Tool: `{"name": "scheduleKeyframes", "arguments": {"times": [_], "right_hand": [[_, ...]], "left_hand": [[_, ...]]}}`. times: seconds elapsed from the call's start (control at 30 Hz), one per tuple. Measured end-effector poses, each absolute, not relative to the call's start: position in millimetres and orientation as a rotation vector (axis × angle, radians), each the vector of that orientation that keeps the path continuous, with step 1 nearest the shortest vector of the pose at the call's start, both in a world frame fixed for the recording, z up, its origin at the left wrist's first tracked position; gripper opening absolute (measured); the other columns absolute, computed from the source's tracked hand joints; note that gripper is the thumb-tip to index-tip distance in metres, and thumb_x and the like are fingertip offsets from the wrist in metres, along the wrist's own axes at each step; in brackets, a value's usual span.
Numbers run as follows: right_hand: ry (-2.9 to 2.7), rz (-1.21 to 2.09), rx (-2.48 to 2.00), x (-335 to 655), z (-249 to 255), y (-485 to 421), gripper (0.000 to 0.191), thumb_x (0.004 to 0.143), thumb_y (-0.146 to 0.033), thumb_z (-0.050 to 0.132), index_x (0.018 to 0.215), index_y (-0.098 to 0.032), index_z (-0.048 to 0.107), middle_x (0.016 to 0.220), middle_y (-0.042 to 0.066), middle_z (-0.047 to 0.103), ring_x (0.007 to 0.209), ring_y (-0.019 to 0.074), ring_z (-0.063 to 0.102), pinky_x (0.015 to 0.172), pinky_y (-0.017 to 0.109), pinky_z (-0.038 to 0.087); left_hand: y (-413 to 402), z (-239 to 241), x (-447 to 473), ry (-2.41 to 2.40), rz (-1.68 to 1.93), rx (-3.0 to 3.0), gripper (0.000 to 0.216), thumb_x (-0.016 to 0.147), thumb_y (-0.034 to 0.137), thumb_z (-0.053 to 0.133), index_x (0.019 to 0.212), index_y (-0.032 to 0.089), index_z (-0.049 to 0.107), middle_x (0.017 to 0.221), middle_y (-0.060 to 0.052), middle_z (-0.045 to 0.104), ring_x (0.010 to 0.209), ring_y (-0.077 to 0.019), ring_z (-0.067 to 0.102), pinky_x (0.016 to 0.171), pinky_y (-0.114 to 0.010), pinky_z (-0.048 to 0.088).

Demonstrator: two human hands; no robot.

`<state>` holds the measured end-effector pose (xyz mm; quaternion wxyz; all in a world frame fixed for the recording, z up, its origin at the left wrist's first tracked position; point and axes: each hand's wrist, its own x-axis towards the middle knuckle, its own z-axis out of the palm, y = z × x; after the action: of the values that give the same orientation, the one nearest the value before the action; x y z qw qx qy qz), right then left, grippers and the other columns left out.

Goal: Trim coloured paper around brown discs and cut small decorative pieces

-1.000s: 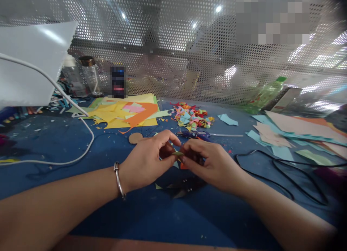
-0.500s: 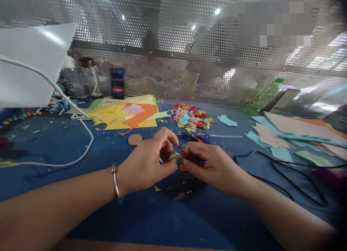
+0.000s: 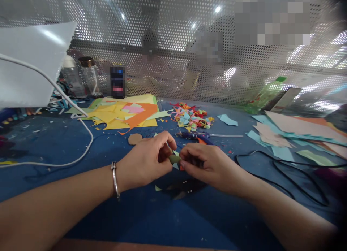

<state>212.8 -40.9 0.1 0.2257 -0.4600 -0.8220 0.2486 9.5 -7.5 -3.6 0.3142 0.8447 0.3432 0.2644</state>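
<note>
Between both hands is a small green paper piece (image 3: 175,159) that looks curved. My left hand (image 3: 148,157), with a silver bangle at the wrist, pinches its left end between thumb and fingers. The right end is pinched by my right hand (image 3: 207,162), its other fingers curled in. Pale green and orange paper scraps lie partly hidden behind the fingers. Just below the hands, dark scissors (image 3: 187,186) rest in shadow on the blue table (image 3: 151,222). A round cardboard disc (image 3: 135,139) lies beside my left hand.
A blue glue gun (image 3: 193,136) lies behind the hands, near a pile of colourful paper bits (image 3: 192,117). Yellow and orange sheets (image 3: 130,115) spread at back left, more paper (image 3: 306,130) at right. A black cable (image 3: 295,182) and white cable (image 3: 90,139) cross the table.
The green paper piece has turned so that more of its broad face shows. My left hand has shifted slightly left; my right hand has barely moved.
</note>
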Motion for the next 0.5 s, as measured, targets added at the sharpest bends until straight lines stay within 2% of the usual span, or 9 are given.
{"name": "scheduleKeyframes", "arguments": {"times": [0.2,0.37,0.5], "right_hand": [[-2.26,0.689,-1.299,215.4,-2.6,-37.7,0.01,0.087,-0.019,0.054,0.076,-0.019,0.055,0.063,-0.004,0.051,0.052,0.0089,0.046,0.049,0.02,0.036],[-2.25,0.674,-1.296,212.5,0.1,-41.4,0.009,0.084,-0.018,0.054,0.076,-0.018,0.057,0.065,-0.004,0.053,0.053,0.0091,0.046,0.049,0.02,0.037],[-2.238,0.647,-1.292,211.0,-0.4,-41.8,0.011,0.085,-0.019,0.053,0.075,-0.018,0.057,0.064,-0.004,0.051,0.053,0.0092,0.046,0.049,0.02,0.037]], "left_hand": [[-9.4,-2.7,11.4,0.9,0.664,2.239,0.019,0.074,0.016,0.058,0.093,0.018,0.061,0.081,-0.001,0.068,0.072,-0.0148,0.062,0.066,-0.028,0.048],[-12.9,-3.8,12.6,0.909,0.723,2.166,0.008,0.079,0.015,0.057,0.084,0.018,0.063,0.077,0.0,0.069,0.069,-0.0128,0.062,0.067,-0.026,0.049],[-13.4,-3.3,12.9,0.888,0.774,2.145,0.007,0.081,0.016,0.06,0.085,0.018,0.064,0.076,0.001,0.069,0.069,-0.0121,0.063,0.066,-0.024,0.049]]}}
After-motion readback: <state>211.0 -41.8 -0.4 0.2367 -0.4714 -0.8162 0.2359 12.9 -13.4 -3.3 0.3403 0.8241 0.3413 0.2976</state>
